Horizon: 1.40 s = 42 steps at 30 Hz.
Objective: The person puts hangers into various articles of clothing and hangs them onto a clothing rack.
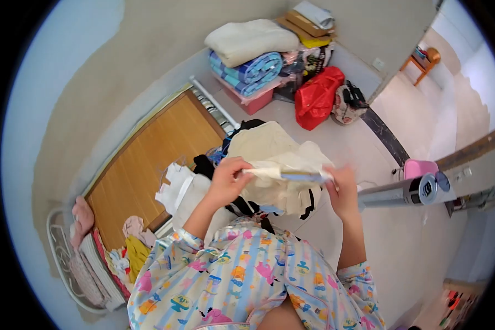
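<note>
"What is held in the head view?"

"A cream garment [269, 184], stretched before the body between the left hand [228, 179] and the right hand [344, 190]."

"How is it gripped?"

"One end is pinched by the nearly closed left; the other is grasped by the right, curled but blurred. White clothing [179, 188] is seen alongside."

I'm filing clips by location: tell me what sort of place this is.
Probably a bedroom in a home: it has what looks like a wood-topped bed, a folded blue quilt stacked near the wall, and clothes heaped by the bed's edge.
</note>
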{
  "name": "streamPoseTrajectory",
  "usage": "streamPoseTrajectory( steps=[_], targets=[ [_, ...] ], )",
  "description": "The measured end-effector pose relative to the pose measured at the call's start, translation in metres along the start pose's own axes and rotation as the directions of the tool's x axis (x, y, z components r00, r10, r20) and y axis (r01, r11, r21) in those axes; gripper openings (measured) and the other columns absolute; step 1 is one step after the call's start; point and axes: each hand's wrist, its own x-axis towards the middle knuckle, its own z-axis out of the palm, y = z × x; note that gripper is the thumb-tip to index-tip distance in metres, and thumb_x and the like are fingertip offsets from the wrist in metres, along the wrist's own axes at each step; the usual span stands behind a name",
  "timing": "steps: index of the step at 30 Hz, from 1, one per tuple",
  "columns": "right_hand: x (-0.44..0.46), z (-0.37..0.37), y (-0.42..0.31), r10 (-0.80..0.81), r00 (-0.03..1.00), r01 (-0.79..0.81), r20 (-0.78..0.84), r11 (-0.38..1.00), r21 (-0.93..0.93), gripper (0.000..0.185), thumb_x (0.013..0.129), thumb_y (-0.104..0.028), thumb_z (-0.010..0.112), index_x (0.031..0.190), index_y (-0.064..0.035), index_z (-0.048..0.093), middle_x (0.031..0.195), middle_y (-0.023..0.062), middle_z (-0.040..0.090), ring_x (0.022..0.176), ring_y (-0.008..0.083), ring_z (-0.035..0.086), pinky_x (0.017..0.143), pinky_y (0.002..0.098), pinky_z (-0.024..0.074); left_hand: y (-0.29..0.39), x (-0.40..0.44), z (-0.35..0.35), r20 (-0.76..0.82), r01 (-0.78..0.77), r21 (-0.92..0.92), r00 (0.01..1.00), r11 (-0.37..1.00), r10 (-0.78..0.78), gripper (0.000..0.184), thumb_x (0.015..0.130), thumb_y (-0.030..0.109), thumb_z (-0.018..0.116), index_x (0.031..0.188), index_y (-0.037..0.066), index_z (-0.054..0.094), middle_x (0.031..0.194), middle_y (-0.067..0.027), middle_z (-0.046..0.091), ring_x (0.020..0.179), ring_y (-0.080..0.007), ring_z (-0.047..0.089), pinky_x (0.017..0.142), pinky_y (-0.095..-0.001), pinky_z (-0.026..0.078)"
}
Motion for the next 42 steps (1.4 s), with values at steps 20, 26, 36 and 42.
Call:
streamPoseTrajectory(
  steps=[20,26,36,42],
  targets=[
    [-0.061,0.084,-0.002,0.627,0.755,-0.627,-0.195,0.776,0.067,0.014,0.087,-0.002,0.06,0.098,0.0019,0.068,0.085,0.0033,0.062,0.073,0.0099,0.052,0.062,0.0232,0.0399,-0.509,-0.025,0.128,-0.01,0.909,-0.098,0.406,0.405,-0.914,0.059,0.084,0.033,0.064,0.13,-0.002,0.053,0.122,-0.0213,0.061,0.114,-0.0349,0.058,0.097,-0.0389,0.045],
    [-0.067,0.078,-0.021,0.728,0.659,-0.736,-0.19,0.676,0.037,0.017,0.09,-0.002,0.058,0.103,0.0032,0.067,0.09,0.0029,0.064,0.077,0.0088,0.054,0.066,0.0224,0.0426,-0.448,0.012,0.127,-0.184,0.814,-0.011,0.569,0.581,-0.801,0.027,0.087,0.029,0.06,0.102,0.006,0.059,0.093,-0.021,0.065,0.092,-0.0396,0.063,0.076,-0.0452,0.048],
    [-0.099,0.045,-0.008,0.755,0.551,-0.755,-0.356,0.632,0.172,0.022,0.089,-0.006,0.062,0.108,0.0041,0.067,0.09,0.004,0.065,0.076,0.0088,0.055,0.068,0.023,0.0445,-0.26,0.011,0.094,-0.149,0.399,-0.525,0.826,0.752,-0.543,0.021,0.09,0.014,0.064,0.075,0.004,0.054,0.065,0.0083,0.043,0.062,-0.0007,0.039,0.052,-0.0214,0.031],
    [-0.155,-0.023,0.012,0.796,0.295,-0.661,-0.528,0.569,0.489,0.023,0.091,-0.014,0.064,0.106,0.0032,0.066,0.091,0.0026,0.066,0.079,0.0075,0.056,0.071,0.0222,0.0453,-0.151,0.02,0.071,0.012,0.301,-0.423,0.945,0.854,-0.327,0.013,0.087,0.006,0.065,0.077,0.001,0.058,0.07,0.0043,0.054,0.066,-0.0027,0.048,0.06,-0.0198,0.04]
  ],
)
